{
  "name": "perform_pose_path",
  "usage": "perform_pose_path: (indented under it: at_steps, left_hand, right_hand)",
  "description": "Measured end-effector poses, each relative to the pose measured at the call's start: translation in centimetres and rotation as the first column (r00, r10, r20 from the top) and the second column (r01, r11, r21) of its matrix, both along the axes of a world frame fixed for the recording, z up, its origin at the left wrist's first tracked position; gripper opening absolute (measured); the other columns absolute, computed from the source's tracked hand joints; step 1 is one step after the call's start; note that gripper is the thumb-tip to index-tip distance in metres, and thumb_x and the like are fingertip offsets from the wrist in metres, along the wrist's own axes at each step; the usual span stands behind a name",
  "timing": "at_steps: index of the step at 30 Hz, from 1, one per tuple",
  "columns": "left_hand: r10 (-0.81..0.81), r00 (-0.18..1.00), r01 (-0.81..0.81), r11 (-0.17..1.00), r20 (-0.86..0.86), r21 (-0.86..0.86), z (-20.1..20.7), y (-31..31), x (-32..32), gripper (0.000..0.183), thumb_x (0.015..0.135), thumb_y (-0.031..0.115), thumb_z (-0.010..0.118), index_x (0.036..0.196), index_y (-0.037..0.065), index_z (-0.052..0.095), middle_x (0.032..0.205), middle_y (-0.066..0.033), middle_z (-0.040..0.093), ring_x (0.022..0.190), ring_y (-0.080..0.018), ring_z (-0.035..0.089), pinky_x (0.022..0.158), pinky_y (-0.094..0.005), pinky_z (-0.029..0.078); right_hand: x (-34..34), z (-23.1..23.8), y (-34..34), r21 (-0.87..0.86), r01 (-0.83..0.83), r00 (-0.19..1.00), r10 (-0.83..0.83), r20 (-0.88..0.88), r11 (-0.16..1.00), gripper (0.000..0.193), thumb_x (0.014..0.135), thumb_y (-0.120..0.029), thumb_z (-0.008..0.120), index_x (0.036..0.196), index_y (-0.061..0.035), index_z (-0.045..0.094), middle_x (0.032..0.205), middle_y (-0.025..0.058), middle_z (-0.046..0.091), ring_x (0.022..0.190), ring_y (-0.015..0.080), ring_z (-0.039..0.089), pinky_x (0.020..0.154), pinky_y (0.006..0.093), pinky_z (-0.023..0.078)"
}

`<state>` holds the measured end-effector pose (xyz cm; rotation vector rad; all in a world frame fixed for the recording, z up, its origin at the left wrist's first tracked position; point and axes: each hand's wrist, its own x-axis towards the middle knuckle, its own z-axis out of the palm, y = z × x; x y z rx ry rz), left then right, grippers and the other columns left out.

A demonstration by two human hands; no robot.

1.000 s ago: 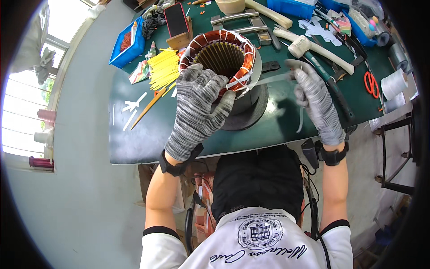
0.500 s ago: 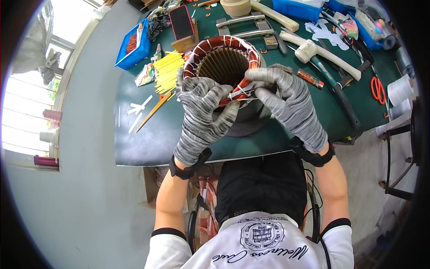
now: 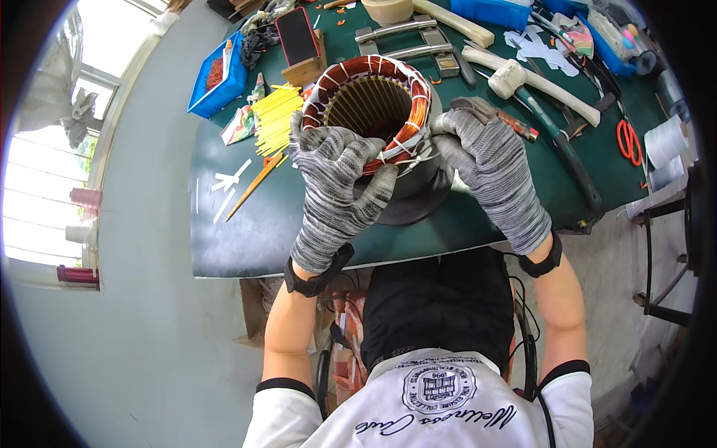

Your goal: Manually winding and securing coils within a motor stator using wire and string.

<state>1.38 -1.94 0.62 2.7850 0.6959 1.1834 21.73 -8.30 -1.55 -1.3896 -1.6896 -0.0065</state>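
Observation:
A motor stator (image 3: pixel 420 112) with copper windings stands upright near the table's front edge. White cord (image 3: pixel 409 158) laces its copper ring at intervals, and yellow strips line the slots inside. My left hand (image 3: pixel 332 198), in a grey knitted glove, grips the near left part of the winding ring between thumb and fingers. At the stator's right side, just off the ring, my gloved right hand (image 3: pixel 497 175) is closed in a pinch. White cord runs from the winding toward its fingertips, whose inner side is partly hidden.
Yellow strips (image 3: pixel 276 119) and a wooden stick (image 3: pixel 254 188) lie left of the stator. A phone (image 3: pixel 296 36) leans on a wooden stand behind. To the right are a mallet (image 3: pixel 553 138), red-handled scissors (image 3: pixel 629 142) and white thread spools (image 3: pixel 663 142). Blue trays (image 3: pixel 218 78) stand farther back.
My right hand has moved slightly right, away from the winding, and its fingers have drawn together. The left hand keeps its place on the ring.

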Motion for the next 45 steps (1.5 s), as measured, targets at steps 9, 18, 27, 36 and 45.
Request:
perform_pose_path:
  at_steps: [9, 18, 27, 36, 45]
  left_hand:
    - [-0.001, 1.000, 0.001, 1.000, 0.016, 0.003, -0.3, 0.1, 0.0, 0.025, 0.069, 0.007, 0.068, 0.094, 0.007, 0.064, 0.083, -0.0078, 0.054, 0.087, -0.0273, 0.052, 0.107, -0.0505, 0.022]
    - [0.016, 1.000, -0.016, 1.000, -0.012, 0.004, -0.1, 0.1, 0.0, 0.026, 0.068, 0.008, 0.069, 0.093, 0.008, 0.064, 0.083, -0.0077, 0.054, 0.087, -0.0269, 0.052, 0.107, -0.0505, 0.021]
    - [0.012, 1.000, -0.012, 1.000, 0.015, 0.016, -0.6, 0.5, -0.2, 0.027, 0.065, 0.016, 0.073, 0.090, 0.012, 0.063, 0.077, -0.0031, 0.054, 0.083, -0.0247, 0.054, 0.108, -0.0581, 0.017]
    - [0.050, 0.998, -0.049, 0.999, -0.033, 0.023, 0.4, 0.7, -0.9, 0.025, 0.066, 0.017, 0.073, 0.088, 0.011, 0.064, 0.078, -0.0043, 0.055, 0.085, -0.0260, 0.055, 0.107, -0.0563, 0.019]
    - [-0.047, 0.993, 0.050, 0.998, -0.105, 0.028, 1.7, 0.7, 0.3, 0.021, 0.070, 0.019, 0.071, 0.086, 0.007, 0.065, 0.078, -0.0084, 0.059, 0.083, -0.0300, 0.058, 0.088, -0.0416, 0.042]
  right_hand:
    - [4.4, 1.3, 0.4, 0.234, 0.003, 0.761, -0.154, 0.630, 0.972, 0.030, 0.083, -0.012, 0.056, 0.113, -0.0138, 0.058, 0.105, 0.0090, 0.061, 0.094, 0.0241, 0.060, 0.076, 0.0349, 0.050]
    - [5.1, 4.5, 0.1, 0.340, -0.074, 0.599, -0.231, 0.767, 0.938, 0.030, 0.077, -0.016, 0.071, 0.106, -0.0209, 0.065, 0.102, 0.0078, 0.059, 0.093, 0.0259, 0.060, 0.078, 0.0374, 0.050]
    - [3.9, 5.6, -0.2, 0.234, 0.038, 0.827, -0.162, 0.538, 0.971, 0.044, 0.073, -0.031, 0.078, 0.109, -0.0126, 0.062, 0.103, 0.0059, 0.059, 0.096, 0.0255, 0.058, 0.080, 0.0355, 0.050]
    - [2.8, 7.9, 4.4, -0.065, -0.151, 0.653, 0.149, 0.742, 0.986, 0.032, 0.081, -0.027, 0.068, 0.107, -0.0086, 0.063, 0.105, 0.0084, 0.060, 0.090, 0.0232, 0.060, 0.077, 0.0331, 0.050]
    - [3.5, 2.6, 2.6, 0.194, -0.151, 0.741, -0.019, 0.671, 0.969, 0.024, 0.084, -0.016, 0.055, 0.108, -0.0134, 0.060, 0.101, 0.0046, 0.061, 0.089, 0.0222, 0.061, 0.073, 0.0359, 0.050]
